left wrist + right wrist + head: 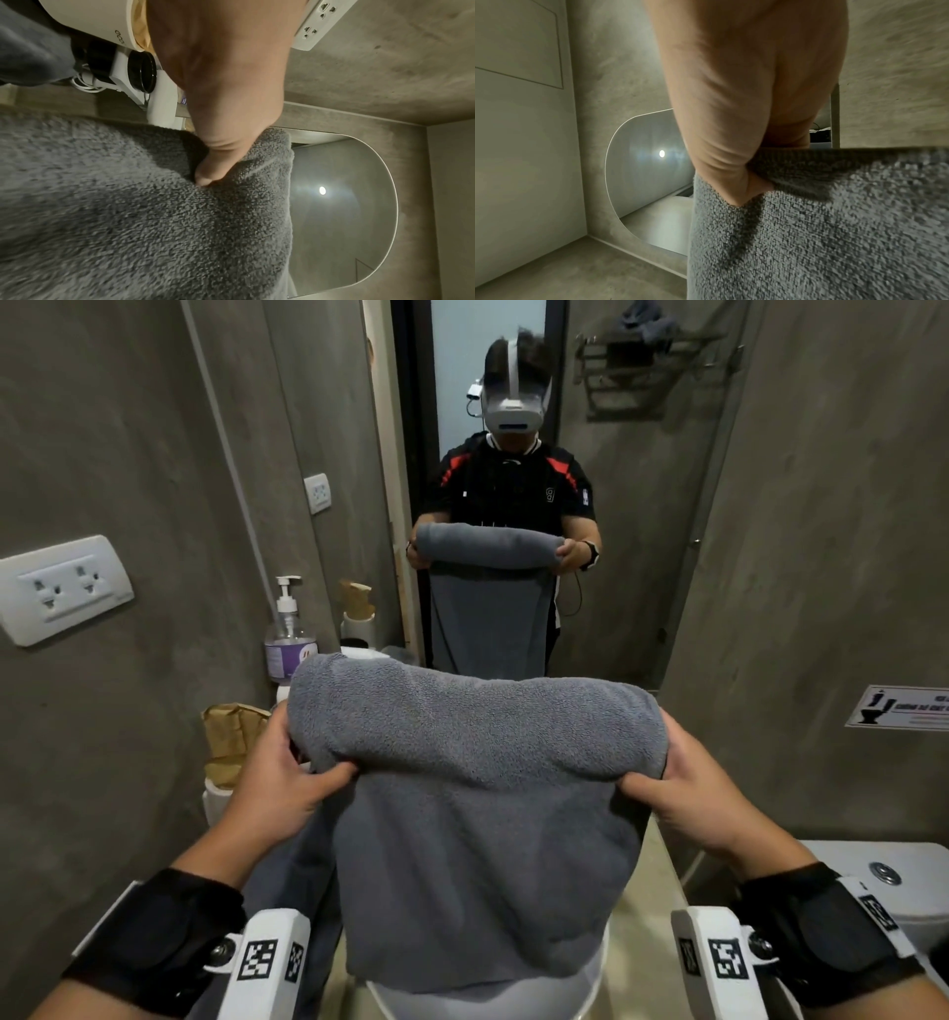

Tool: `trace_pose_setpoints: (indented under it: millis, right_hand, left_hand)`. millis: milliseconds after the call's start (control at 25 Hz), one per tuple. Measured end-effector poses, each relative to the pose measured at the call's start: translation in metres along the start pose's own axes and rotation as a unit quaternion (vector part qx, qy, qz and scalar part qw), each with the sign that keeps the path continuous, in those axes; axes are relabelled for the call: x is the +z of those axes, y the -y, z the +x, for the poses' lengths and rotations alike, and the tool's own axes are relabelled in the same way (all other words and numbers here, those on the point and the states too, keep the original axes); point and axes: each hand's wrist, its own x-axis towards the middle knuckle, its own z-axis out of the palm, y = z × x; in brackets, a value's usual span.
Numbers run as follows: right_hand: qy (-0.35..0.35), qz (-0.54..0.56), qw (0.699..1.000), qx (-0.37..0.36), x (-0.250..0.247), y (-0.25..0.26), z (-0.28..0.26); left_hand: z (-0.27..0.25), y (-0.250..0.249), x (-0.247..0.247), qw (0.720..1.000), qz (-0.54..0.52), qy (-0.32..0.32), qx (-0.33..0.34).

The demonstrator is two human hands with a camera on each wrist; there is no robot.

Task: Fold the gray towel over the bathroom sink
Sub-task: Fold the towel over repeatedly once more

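Note:
The gray towel (477,793) hangs in the air in front of me, its top doubled over into a thick fold. My left hand (287,773) grips the fold's left end, thumb pressed on the near side. My right hand (678,783) grips the right end the same way. The towel's lower part drapes down over the white sink (390,994), of which only the front rim shows. In the left wrist view my left hand's thumb (208,174) digs into the towel (128,213). The right wrist view shows my right hand's thumb (731,186) pinching the towel (821,223).
A mirror (493,428) ahead reflects me holding the towel. A pump bottle (288,634), a white holder with brown paper (231,747) and a wall socket (64,590) are on the left. A toilet tank (883,880) sits at the right.

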Motion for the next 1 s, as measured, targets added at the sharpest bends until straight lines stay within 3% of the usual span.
trace_pose_setpoints:
  millis: [200, 440, 680, 880, 1000]
  right_hand:
    - [-0.082, 0.002, 0.996, 0.021, -0.006, 0.008, 0.009]
    - [-0.164, -0.008, 0.986, 0.018, -0.008, 0.01, 0.018]
    - [-0.171, 0.002, 0.985, 0.007, -0.012, 0.02, 0.02]
    - [-0.183, -0.052, 0.982, 0.002, -0.012, 0.021, 0.018]
    - [-0.147, -0.018, 0.989, -0.003, -0.01, 0.015, 0.013]
  left_hand:
    - [0.006, -0.011, -0.002, 0.999, -0.004, -0.034, 0.039]
    - [0.019, -0.028, 0.004, 0.998, -0.028, -0.022, 0.055]
    - [0.02, -0.042, 0.009, 0.996, -0.006, -0.081, 0.033]
    - [0.016, -0.032, 0.011, 0.999, -0.043, -0.017, 0.017]
    - [0.012, -0.025, 0.012, 0.998, -0.058, -0.028, 0.008]
